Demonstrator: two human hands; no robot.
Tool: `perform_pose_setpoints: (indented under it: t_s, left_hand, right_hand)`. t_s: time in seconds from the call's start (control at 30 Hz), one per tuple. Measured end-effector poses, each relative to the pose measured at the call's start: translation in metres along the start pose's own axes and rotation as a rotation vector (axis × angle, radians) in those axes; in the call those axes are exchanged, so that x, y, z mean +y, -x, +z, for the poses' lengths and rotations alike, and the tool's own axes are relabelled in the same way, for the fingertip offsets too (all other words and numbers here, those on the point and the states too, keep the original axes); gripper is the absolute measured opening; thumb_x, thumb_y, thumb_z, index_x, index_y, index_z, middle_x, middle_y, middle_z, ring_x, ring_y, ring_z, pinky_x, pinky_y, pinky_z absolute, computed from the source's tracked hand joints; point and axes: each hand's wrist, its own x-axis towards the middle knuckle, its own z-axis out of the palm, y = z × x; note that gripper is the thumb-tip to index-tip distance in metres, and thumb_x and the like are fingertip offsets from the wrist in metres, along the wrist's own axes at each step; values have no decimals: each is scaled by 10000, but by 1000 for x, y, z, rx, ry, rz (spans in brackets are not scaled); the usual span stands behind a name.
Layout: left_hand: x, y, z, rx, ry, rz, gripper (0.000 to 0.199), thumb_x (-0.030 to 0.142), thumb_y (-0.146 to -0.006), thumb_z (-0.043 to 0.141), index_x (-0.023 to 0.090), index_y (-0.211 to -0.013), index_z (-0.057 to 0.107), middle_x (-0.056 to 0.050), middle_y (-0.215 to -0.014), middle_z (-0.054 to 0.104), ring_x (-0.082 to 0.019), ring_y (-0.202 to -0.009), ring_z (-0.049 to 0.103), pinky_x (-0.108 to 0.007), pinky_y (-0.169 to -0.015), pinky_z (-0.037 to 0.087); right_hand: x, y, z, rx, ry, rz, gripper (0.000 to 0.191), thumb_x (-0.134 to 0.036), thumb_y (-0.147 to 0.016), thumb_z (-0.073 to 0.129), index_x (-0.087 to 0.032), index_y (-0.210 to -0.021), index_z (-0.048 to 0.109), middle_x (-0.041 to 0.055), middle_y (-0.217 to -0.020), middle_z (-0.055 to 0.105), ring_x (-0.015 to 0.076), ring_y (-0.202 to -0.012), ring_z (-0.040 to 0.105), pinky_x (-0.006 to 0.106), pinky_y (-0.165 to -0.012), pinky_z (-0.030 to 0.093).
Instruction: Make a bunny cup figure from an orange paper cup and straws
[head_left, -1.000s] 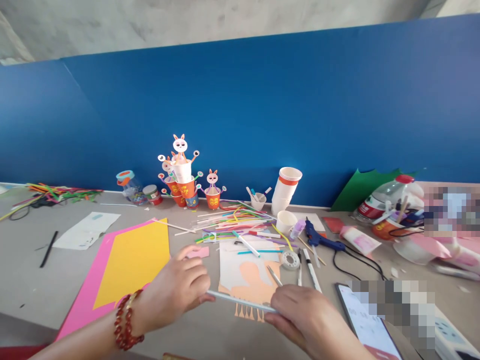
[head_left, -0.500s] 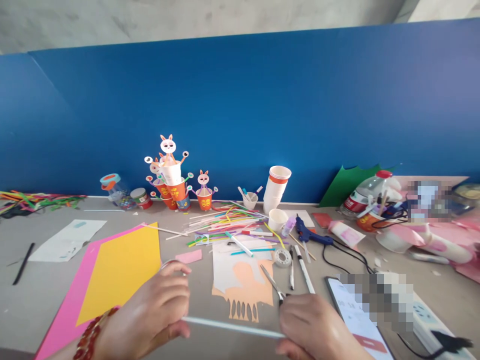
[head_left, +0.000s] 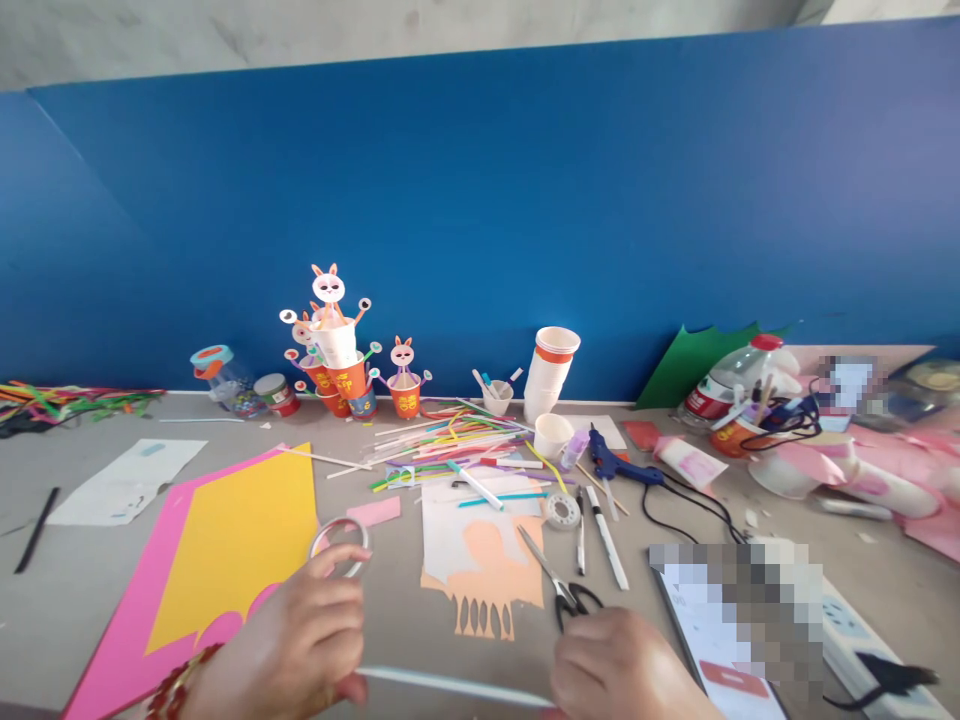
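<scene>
A thin pale strip is stretched between my two hands near the bottom of the view. My left hand, with a red beaded bracelet at the wrist, pinches its left end. A tape roll shows just behind the raised fingers of that hand. The strip's right end is in my closed right hand. Scissors with black handles lie open just behind my right hand. Beyond the strip is an orange paper with cut slots. Yellow paper lies on pink paper at the left.
Colourful pipe cleaners lie mid-table. Decorated cups and stacked white cups stand before the blue partition. At the right are a glue gun, a phone, a power strip and a bottle.
Both hands and the strip have moved lower in the view. More of the tape roll and the scissors' handles now shows. The whole view has shifted slightly.
</scene>
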Motion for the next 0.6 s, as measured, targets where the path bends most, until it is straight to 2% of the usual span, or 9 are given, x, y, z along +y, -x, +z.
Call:
perform_pose_setpoints:
  t_s: [0.13, 0.23, 0.3, 0.37, 0.43, 0.5, 0.57, 0.6]
  left_hand:
    - [2, 5, 3, -5, -61, 10, 332, 243, -931, 590, 197, -641, 435, 65, -585, 452, -108, -558, 422, -478, -1069, 396]
    - [-6, 16, 0, -8, -40, -14, 321, 233, -945, 560, 203, -646, 447, 66, -596, 493, -114, -572, 471, -489, -1083, 386]
    - [-17, 24, -5, 80, -25, -90, 281, 212, -985, 461, 210, -709, 512, 47, -654, 577, -129, -637, 553, -462, -1074, 397]
    - [-25, 24, -10, 195, -80, -244, 212, 183, -991, 407, 211, -912, 602, -9, -848, 685, -166, -830, 636, -425, -1042, 419]
    - [-24, 14, -10, 268, -173, -335, 232, 270, -979, 466, 183, -1156, 588, -88, -1090, 691, -232, -1048, 622, -447, -1044, 406]
    - [-14, -6, 0, 178, -219, -263, 443, 439, -923, 573, 187, -1285, 535, -118, -1216, 656, -286, -1152, 576, -526, -1095, 334]
    - [-2, -28, 17, 127, -201, -187, 374, 392, -944, 554, 205, -1268, 545, -80, -1129, 688, -259, -1070, 609, -523, -1083, 343]
    - [3, -37, 26, 99, -180, -160, 286, 298, -970, 509, 200, -1234, 560, -55, -1007, 701, -228, -957, 632, -488, -1031, 402]
  right_hand:
    - [-9, -1, 3, 14, -33, 29, 667, -426, -1071, 166, -208, -538, 503, -11, -460, 535, 133, -430, 421, 319, -451, 220]
    - [-7, 5, 2, -32, -105, 67, 695, -478, -1062, 131, -207, -564, 533, -4, -493, 563, 133, -460, 460, 305, -478, 267]
    - [2, 10, 4, -31, -173, 158, 683, -478, -1062, 135, -204, -579, 534, -6, -514, 565, 127, -471, 480, 286, -501, 292]
    - [12, 13, 9, -36, -224, 331, 659, -463, -1066, 157, -199, -582, 518, -13, -515, 544, 120, -473, 496, 263, -518, 306]
    - [18, 9, 17, -52, -240, 505, 632, -465, -1062, 220, -194, -558, 488, -22, -492, 509, 116, -455, 488, 253, -511, 291]
    - [16, -1, 27, -86, -297, 523, 621, -487, -1052, 252, -191, -562, 493, -24, -505, 518, 115, -465, 494, 247, -513, 281]
    - [8, -13, 36, -102, -360, 483, 616, -514, -1043, 260, -189, -587, 518, -21, -532, 541, 115, -487, 501, 243, -519, 282]
    - [4, -17, 39, -98, -382, 473, 617, -522, -1040, 257, -189, -594, 523, -20, -538, 544, 116, -494, 501, 243, -522, 283]
